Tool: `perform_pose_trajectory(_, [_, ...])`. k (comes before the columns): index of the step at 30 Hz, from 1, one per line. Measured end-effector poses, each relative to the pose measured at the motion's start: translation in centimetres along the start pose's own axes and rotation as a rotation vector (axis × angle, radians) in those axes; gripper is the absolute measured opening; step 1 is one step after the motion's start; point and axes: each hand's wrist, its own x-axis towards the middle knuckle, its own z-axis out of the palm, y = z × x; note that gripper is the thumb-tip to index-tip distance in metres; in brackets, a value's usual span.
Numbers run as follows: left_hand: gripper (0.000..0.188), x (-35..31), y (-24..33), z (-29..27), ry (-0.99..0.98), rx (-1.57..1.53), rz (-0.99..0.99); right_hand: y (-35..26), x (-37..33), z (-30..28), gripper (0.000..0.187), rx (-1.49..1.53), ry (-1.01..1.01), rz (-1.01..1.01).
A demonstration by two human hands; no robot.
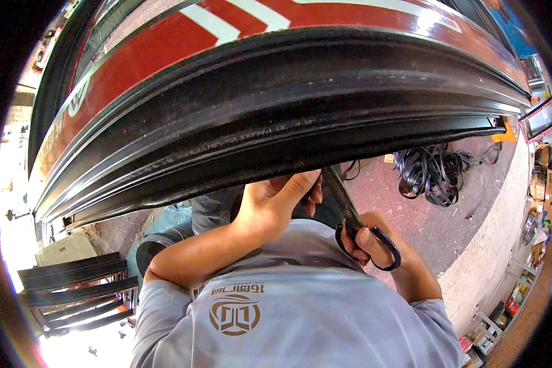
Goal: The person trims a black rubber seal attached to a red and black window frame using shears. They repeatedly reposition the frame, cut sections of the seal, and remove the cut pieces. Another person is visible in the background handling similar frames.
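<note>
Black frame [288, 95]: nearest the camera, spanning the upper view from left to right in long ridges, with the near edge just above both grips.
Red film [349, 17]: covering the frame's face along the far edge, crossed by white stripes.
Left grip [276, 199]: bent at the wrist, thumb uppermost, raised to the middle of the frame's near edge; partly hidden at the fingers, so cannot tell whether clamped on anything.
Right grip [371, 236]: closed around the scissors' loops, lower and to the right of the left grip.
Scissors [343, 199]: dark-bladed, black-handled, slanting up and leftward to the frame's near edge, with tips too hidden to read.
Grey shirt [325, 319]: below both grips, marked with a gold emblem.
Tangled black strip [432, 175]: heaped beneath the frame's right part.
Floor [454, 233]: reddish, turning pale toward the right edge.
Black bars [80, 288]: stacked left of the shirt.
</note>
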Motion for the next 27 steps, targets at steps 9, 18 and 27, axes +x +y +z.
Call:
perform_pose_trajectory(9, [0.017,0.3,0.6,-0.7,-0.043,0.004,-0.088,0.0,0.0,0.5,0.072,0.036,0.009,-0.006])
perform_pose_trajectory(18, [0.023,0.4,0.6,-1.0,-0.065,-0.007,-0.129,-0.1,0.1,0.7,0.085,-0.006,0.027,0.042])
perform_pose_trajectory(27, [0.027,0.4,0.5,-1.0,-0.087,-0.010,-0.140,1.0,0.1,1.3,0.074,0.026,0.096,0.026])
